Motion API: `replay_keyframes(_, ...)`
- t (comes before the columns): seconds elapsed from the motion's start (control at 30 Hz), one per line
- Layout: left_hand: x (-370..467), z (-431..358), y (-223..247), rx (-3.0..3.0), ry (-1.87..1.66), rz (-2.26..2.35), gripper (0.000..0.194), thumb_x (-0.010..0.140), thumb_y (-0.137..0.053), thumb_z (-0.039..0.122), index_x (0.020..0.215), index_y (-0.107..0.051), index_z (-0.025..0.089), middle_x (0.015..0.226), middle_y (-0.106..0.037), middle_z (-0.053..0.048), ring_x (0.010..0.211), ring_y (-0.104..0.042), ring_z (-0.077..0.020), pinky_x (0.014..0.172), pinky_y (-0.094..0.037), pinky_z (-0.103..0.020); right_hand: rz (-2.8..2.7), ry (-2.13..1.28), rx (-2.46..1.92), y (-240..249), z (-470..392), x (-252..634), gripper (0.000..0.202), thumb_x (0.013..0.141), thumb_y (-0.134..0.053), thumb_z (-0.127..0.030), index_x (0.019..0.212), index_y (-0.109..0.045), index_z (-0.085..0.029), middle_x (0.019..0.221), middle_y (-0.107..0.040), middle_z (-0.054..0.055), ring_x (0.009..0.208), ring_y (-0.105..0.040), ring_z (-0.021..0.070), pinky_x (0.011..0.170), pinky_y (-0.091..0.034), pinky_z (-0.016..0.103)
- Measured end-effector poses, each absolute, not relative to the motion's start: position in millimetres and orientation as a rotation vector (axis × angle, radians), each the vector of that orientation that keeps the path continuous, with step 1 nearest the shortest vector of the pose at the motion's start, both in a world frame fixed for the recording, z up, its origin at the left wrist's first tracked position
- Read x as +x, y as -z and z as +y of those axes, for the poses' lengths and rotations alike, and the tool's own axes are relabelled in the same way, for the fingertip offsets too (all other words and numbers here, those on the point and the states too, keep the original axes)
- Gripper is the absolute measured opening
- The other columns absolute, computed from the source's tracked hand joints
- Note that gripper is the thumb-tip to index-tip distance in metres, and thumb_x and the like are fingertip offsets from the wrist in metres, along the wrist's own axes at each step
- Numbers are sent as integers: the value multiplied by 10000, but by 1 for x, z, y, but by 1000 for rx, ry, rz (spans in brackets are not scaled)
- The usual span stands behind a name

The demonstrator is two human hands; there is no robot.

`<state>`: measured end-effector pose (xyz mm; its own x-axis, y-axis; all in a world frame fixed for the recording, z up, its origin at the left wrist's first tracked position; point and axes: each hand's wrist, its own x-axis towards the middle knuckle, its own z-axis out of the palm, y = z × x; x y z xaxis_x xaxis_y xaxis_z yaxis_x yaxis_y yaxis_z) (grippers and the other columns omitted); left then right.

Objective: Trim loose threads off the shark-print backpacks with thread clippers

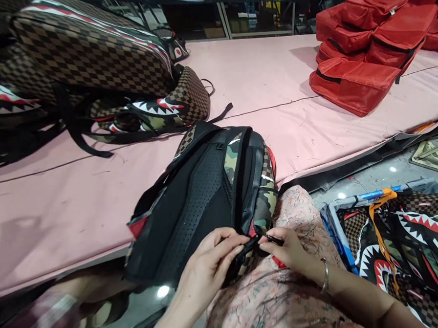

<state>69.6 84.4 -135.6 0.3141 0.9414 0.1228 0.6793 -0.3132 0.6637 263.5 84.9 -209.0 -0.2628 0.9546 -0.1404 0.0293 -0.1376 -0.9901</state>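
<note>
A backpack [192, 209] with a black padded back panel, camouflage and brown check sides and red trim lies back side up, partly over the table edge and my lap. At its near lower corner my left hand [212, 257] is closed, pinching a black strap [251, 243] between thumb and fingers. Close beside it, my right hand [289, 251] is closed around a slim dark tool [274, 239], its tip at the strap. The exact kind of tool is too small to make out. A bracelet circles my right wrist.
Checked shark-face backpacks [95, 53] are piled on the pink table [266, 83] at left. Red bags [363, 53] are stacked at back right. A blue-rimmed bin [331, 212] of more backpacks stands at my right. Another person's leg shows at lower left.
</note>
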Motion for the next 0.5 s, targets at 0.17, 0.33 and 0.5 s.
replay_keyframes(0.17, 67, 101, 133, 2180, -612, 1362, 236, 847, -482, 359, 791, -655, 208, 868, -570, -45, 791, -569, -121, 707, -442, -184, -1374, -1547, -1232, 207, 87, 266, 173, 664, -687, -243, 795, -692, -128, 736, -639, 30, 675, -557, 126, 656, -419, 220)
replay_keyframes(0.33, 78, 87, 125, 2416, -914, 1427, 116, 835, -492, 197, 914, -571, 164, 1013, -532, -80, 928, -538, -146, 813, -429, -240, -1085, -1937, -1165, 184, 81, 272, 224, 612, -708, -285, 649, -594, -96, 533, -467, -19, 486, -377, 53, 473, -278, 177)
replay_keyframes(0.5, 99, 55, 126, 2708, -1127, 1206, 352, 810, -424, 137, 1097, -586, 263, 1138, -531, -90, 1105, -462, -222, 1000, -296, -462, -542, -2341, -810, 154, 86, 266, 375, 506, -784, -308, 666, -510, -107, 550, -396, -39, 433, -315, 17, 415, -219, 154)
